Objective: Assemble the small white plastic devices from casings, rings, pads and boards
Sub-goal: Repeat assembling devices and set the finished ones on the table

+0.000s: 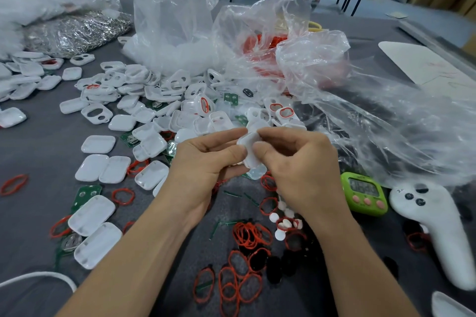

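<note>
Above the middle of the grey table, my left hand (pixel 206 159) and my right hand (pixel 296 162) pinch one small white plastic casing (pixel 249 148) between thumbs and forefingers. A clear pad (pixel 258 172) shows just under it. Several loose white casings (pixel 98 168) lie scattered to the left and behind. Red rings (pixel 251 235) lie in a heap below my hands, with black oval pads (pixel 274 269) and white round pads (pixel 279 234) among them. Green boards (pixel 86 194) lie partly under casings at the left.
Crumpled clear plastic bags (pixel 322 64) rise behind and to the right; one holds red parts. A bag of metal clips (pixel 77 31) sits far left. A green timer (pixel 364 194) and a white handheld controller (pixel 432 226) lie at the right. A white cord (pixel 38 276) curves at the bottom left.
</note>
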`<state>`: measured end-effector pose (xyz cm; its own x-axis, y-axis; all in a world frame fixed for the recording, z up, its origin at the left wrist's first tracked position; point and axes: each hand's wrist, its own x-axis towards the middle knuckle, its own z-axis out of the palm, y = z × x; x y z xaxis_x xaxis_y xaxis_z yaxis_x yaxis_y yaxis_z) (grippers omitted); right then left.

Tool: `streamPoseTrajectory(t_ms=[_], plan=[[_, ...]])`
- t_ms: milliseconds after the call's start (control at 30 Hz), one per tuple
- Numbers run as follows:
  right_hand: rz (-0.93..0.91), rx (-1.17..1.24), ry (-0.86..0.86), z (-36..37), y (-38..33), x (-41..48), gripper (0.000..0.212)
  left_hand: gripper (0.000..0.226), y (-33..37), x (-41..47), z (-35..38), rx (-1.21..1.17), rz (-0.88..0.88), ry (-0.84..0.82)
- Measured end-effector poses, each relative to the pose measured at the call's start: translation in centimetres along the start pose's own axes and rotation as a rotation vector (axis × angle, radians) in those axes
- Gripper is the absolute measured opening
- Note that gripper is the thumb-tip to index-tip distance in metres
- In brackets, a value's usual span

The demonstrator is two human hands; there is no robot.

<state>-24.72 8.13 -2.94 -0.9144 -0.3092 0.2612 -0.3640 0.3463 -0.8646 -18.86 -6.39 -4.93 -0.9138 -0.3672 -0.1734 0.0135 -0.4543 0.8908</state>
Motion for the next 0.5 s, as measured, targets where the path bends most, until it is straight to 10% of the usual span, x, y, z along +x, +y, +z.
streamPoseTrajectory(t_ms=[500], plan=[[0.324, 0.345, -0.053, 0.56, 0.76, 0.46, 0.023, 0.021, -0.26, -0.42, 0.18, 0.193, 0.095, -0.003]])
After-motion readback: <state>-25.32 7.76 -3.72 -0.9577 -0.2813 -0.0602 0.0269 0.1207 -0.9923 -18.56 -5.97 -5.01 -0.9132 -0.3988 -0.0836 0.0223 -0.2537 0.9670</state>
